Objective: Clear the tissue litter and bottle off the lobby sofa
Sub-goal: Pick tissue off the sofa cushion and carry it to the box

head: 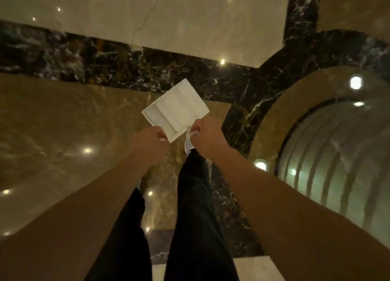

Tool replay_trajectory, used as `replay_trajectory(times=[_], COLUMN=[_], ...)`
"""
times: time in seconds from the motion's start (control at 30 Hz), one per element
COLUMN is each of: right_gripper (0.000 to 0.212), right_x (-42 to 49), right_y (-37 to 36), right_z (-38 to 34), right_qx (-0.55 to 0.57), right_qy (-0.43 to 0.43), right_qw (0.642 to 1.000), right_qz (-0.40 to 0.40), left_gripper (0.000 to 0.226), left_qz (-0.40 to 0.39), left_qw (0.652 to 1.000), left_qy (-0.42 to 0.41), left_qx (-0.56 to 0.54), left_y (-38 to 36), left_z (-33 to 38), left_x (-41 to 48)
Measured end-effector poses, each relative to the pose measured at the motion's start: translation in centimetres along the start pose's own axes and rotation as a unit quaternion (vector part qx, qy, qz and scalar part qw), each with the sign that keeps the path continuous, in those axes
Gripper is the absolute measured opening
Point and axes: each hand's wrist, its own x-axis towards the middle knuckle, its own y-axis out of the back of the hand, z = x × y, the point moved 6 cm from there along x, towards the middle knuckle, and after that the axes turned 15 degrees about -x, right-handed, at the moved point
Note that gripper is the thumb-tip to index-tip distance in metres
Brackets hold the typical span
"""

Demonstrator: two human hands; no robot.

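Tissue (176,109): flat white folded square, mid-frame, held in the air over the marble floor (63,122), tilted corner-up. Left hand (150,142) pinches its lower-left edge, fingers closed. Right hand (205,137) closed at the lower-right corner, with a bit of crumpled white in the fist. Both arms extended from the bottom corners. Below: black trousers (194,206), one white shoe tip just under the right hand. Dark marble band across the upper frame, curved inlay right.
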Motion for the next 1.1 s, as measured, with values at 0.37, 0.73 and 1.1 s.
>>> replay_trajectory(times=[0.37,0.73,1.1], right_gripper=[0.047,0.041,0.046], right_x=[26.5,16.8,-19.1], right_y=[-14.0,-9.8,-2.6], right_z=[9.4,3.3,-16.2], right_qx=[0.024,-0.091,-0.233], right_qy=[0.001,0.103,0.289], right_qw=[1.0,0.99,0.924], right_qz=[0.01,-0.026,0.094], left_gripper=[0.051,0.057,0.06], left_qz=[0.162,0.204,0.35], left_qw=[0.895,0.955,0.934], left_qy=[0.204,0.152,0.049], left_qx=[-0.363,-0.153,-0.043], left_y=[-14.8,-7.8,10.7], left_z=[-11.0,-10.9,-11.9], left_x=[23.5,12.2,-26.3])
